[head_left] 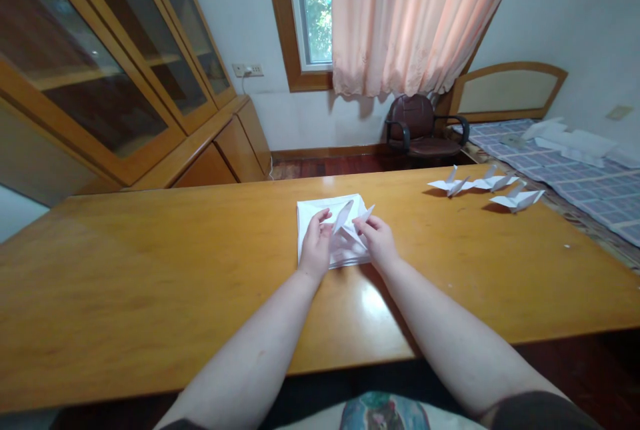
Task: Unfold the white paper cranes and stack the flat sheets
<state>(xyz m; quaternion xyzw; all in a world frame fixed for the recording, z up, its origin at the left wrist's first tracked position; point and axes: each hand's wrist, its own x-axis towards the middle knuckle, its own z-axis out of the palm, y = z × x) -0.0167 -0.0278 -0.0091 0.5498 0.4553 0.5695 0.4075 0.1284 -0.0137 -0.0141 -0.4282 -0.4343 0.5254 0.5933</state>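
Note:
A folded white paper crane (345, 219) is held between my two hands, above a stack of white paper sheets (309, 207) on the wooden table. My left hand (317, 240) is at the crane's left side, its fingers curled near one raised wing. On the other side, my right hand (376, 237) pinches the crane's right part between thumb and fingers. Three finished-looking paper cranes stand at the table's far right: one on the left (451, 185), one beside it (494, 181), and one nearer (517, 199).
The wooden table (150, 283) spans the view. Beyond its far edge are a brown armchair (417, 125), a pink curtain (400, 17) and a bed (590, 177) on the right. A glass-door cabinet (90, 63) stands at the left.

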